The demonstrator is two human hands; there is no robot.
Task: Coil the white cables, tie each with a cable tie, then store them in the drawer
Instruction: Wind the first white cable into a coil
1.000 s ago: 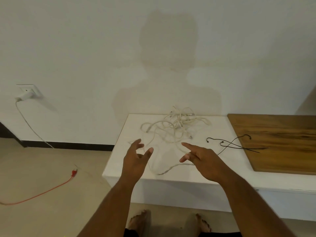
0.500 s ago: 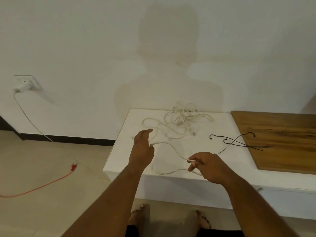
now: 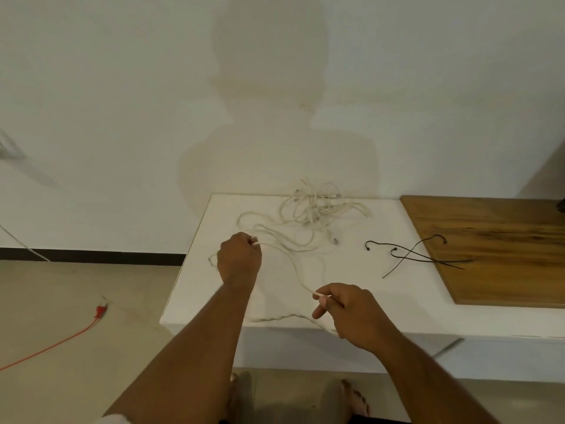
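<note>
One cable (image 3: 293, 267): pinched in both hands above the table (image 3: 382, 304), remaining cables tangled by the wall.
Handling: light, limp, likely to snag; grip near its end.
Left hand (image 3: 238, 261): fingers closed on it.
Right hand (image 3: 345, 313): fingertips pinching it.
Ties (image 3: 412, 255): black, beside the board (image 3: 504, 252).

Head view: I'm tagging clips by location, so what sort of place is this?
Probably a plain room in a home, not a workshop: a low white cabinet against a bare painted wall, a tiled floor with dark skirting, and bare feet below.
</note>
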